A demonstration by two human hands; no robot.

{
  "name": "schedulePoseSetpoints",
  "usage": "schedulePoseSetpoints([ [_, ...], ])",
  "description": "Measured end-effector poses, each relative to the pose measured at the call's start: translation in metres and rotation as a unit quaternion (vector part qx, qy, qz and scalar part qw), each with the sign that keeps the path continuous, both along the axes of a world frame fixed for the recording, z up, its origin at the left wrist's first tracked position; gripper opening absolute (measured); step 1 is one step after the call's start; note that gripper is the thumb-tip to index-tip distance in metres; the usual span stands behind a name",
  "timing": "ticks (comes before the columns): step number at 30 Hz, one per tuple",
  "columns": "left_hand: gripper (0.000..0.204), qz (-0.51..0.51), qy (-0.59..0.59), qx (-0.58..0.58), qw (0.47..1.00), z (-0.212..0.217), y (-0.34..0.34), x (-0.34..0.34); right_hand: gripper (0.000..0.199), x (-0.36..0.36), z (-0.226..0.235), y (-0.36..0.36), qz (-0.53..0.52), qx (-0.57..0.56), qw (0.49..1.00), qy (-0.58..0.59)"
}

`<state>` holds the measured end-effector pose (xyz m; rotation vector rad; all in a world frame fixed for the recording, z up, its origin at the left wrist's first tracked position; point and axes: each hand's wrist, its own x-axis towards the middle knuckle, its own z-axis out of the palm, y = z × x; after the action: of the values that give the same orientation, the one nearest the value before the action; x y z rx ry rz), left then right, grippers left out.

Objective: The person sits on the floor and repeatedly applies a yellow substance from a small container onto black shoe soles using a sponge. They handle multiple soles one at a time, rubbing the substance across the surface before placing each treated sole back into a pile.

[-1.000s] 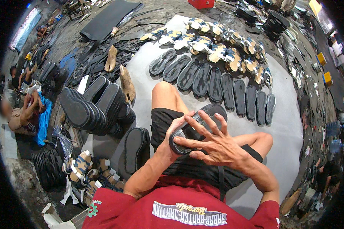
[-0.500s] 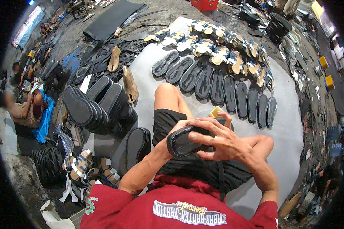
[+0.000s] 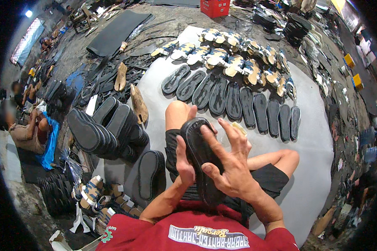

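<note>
Fingers (image 3: 234, 138) of the right hand (image 3: 230, 167) are spread and pressed flat on the black shoe sole (image 3: 201, 154), while the left hand (image 3: 184, 161) is closed around its left edge, thumb on the rim. The sole is above the person's lap, in front of the red shirt (image 3: 197, 234). Half a second ago it lay crosswise between the hands; now it stands lengthwise, its toe pointing away toward the bent knee (image 3: 176, 113). The row of dark soles (image 3: 234, 100) on the white sheet (image 3: 314, 138) has not moved, and the stack of black soles (image 3: 104, 129) at the left also stays.
</note>
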<state>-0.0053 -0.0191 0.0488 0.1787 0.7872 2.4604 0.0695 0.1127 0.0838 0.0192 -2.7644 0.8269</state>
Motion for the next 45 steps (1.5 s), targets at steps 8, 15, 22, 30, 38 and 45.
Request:
schedulePoseSetpoints([
  [8,0.076,-0.023,0.076,-0.044,0.996,0.019,0.004,-0.001,0.069,-0.001,0.002,-0.005,-0.013,0.069,0.996,-0.054],
  [15,0.068,-0.088,0.052,-0.071,0.992,0.017,-0.004,-0.008,0.068,-0.002,0.006,0.008,0.004,0.108,0.991,-0.073],
  [22,0.065,-0.181,-0.014,0.032,0.983,0.015,-0.010,-0.023,0.060,-0.004,0.014,0.021,0.021,0.132,0.986,-0.097],
  [30,0.061,-0.251,-0.146,0.112,0.950,-0.003,-0.014,-0.033,0.055,0.000,0.016,0.040,0.070,0.148,0.980,-0.112],
  [38,0.061,-0.261,-0.120,0.003,0.958,-0.002,-0.007,-0.035,0.057,0.008,0.017,0.044,0.130,0.173,0.969,-0.117],
  [45,0.062,-0.236,-0.089,0.017,0.968,0.000,-0.009,-0.044,0.058,0.020,0.017,0.022,0.178,0.164,0.963,-0.116],
])
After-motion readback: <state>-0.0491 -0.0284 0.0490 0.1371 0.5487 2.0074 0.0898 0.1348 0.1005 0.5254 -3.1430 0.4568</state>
